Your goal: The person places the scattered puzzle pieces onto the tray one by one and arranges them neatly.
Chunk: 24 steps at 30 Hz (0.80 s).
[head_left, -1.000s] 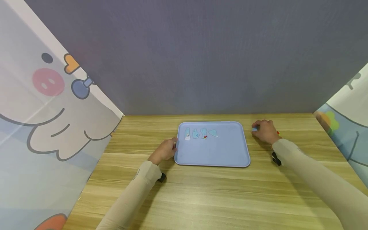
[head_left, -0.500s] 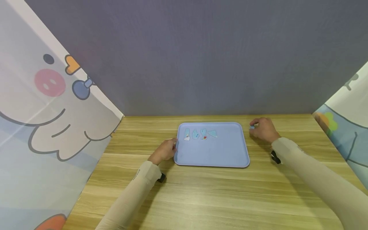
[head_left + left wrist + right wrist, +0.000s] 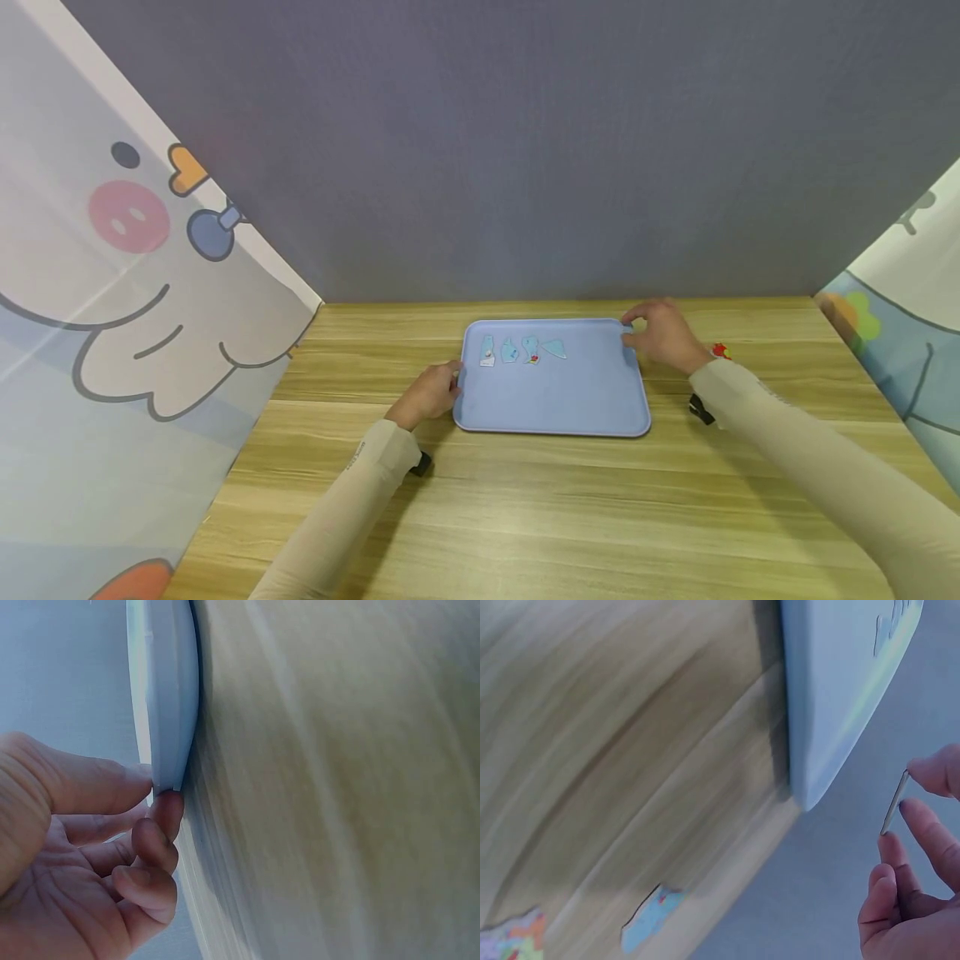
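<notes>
My left hand (image 3: 427, 392) pinches the left rim of a light blue tray (image 3: 555, 404) between thumb and fingers, as the left wrist view shows up close. Over the tray's far right corner is my right hand (image 3: 663, 335). It holds a thin flat piece (image 3: 895, 802), edge-on in the right wrist view, between thumb and fingertips; the piece's face is hidden there. Several light blue puzzle pieces lie apart in a row on the tray's upper left, among them a piece with a red mark (image 3: 531, 348) and a triangular piece (image 3: 553, 348).
Right of the tray, a red-patterned piece (image 3: 721, 351) lies on the wooden table (image 3: 555, 517), partly behind the right forearm. The right wrist view shows a light blue piece (image 3: 651, 919) and a multicoloured piece (image 3: 517, 937) on the wood. A grey wall (image 3: 555, 167) stands behind.
My right hand has moved left with its piece, from the table beside the tray to above the tray's far right corner. A red piece now shows behind it. The left hand stays put.
</notes>
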### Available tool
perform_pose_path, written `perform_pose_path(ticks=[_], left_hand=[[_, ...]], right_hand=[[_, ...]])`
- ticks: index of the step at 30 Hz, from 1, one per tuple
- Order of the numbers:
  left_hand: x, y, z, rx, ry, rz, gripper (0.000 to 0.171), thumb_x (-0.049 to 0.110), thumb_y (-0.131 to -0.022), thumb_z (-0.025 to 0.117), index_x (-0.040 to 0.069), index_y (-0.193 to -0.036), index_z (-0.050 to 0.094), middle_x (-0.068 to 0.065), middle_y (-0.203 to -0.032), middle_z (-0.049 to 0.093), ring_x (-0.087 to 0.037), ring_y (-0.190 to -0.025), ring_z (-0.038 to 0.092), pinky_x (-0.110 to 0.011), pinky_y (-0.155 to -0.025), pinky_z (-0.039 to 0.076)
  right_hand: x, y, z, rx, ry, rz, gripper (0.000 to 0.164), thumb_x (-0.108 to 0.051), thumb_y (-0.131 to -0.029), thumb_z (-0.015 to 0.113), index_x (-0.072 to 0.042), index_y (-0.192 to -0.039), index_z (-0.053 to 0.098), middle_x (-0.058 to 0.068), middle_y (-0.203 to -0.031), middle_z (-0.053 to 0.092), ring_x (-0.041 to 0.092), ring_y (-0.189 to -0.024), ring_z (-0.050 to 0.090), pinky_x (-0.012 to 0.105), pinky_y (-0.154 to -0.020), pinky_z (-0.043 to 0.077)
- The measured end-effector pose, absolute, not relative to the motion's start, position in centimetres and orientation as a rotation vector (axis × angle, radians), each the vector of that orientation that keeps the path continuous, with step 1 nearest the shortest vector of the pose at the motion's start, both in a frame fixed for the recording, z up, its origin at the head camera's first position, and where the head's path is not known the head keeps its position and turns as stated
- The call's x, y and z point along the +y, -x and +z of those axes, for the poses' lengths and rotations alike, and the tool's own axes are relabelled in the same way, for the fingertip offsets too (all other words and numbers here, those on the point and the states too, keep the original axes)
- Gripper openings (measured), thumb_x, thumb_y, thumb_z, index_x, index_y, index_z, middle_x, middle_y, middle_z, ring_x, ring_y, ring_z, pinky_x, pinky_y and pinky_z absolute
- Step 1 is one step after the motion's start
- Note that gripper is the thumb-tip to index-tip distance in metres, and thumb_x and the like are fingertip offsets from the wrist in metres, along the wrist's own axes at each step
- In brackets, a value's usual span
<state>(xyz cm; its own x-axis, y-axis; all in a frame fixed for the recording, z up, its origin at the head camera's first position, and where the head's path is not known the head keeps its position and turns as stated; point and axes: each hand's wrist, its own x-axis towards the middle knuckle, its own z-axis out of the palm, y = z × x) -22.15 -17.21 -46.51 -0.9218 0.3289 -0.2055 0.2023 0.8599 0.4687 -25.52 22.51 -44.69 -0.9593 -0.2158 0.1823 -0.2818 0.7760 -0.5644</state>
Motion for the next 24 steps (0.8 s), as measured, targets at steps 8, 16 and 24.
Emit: perform_pose_path(ticks=[8, 16, 24], left_hand=[[-17.3, 22.1, -46.6, 2.761, -0.41, 0.663, 0.046, 0.002, -0.091, 0.059, -0.005, -0.134, 0.046, -0.003, -0.077, 0.055, -0.014, -0.062, 0.052, -0.025, -0.055, 0.044], [-17.3, 22.1, -46.5, 2.755, -0.406, 0.667, 0.046, 0.002, -0.091, 0.058, -0.004, -0.135, 0.045, -0.004, -0.08, 0.056, -0.014, -0.064, 0.053, -0.026, -0.057, 0.045], [-17.3, 22.2, -46.5, 2.761, -0.42, 0.669, 0.046, 0.002, -0.091, 0.058, -0.005, -0.135, 0.046, -0.004, -0.079, 0.056, -0.014, -0.064, 0.052, -0.026, -0.058, 0.045]], right_hand=[[20.5, 25.6, -45.6, -2.862, -0.543, 0.923, 0.025, -0.007, -0.074, 0.077, 0.004, -0.096, 0.071, 0.021, -0.103, 0.064, 0.04, -0.105, 0.047, 0.052, -0.091, 0.036], [18.8, 26.0, -46.4, -2.903, -0.572, 0.947, 0.024, -0.006, -0.073, 0.077, 0.003, -0.096, 0.072, 0.016, -0.1, 0.065, 0.035, -0.103, 0.044, 0.048, -0.088, 0.037], [17.2, 26.6, -47.1, -2.852, -0.673, 0.913, 0.015, -0.003, -0.07, 0.078, 0.001, -0.084, 0.073, 0.011, -0.088, 0.067, 0.033, -0.094, 0.048, 0.045, -0.085, 0.035]])
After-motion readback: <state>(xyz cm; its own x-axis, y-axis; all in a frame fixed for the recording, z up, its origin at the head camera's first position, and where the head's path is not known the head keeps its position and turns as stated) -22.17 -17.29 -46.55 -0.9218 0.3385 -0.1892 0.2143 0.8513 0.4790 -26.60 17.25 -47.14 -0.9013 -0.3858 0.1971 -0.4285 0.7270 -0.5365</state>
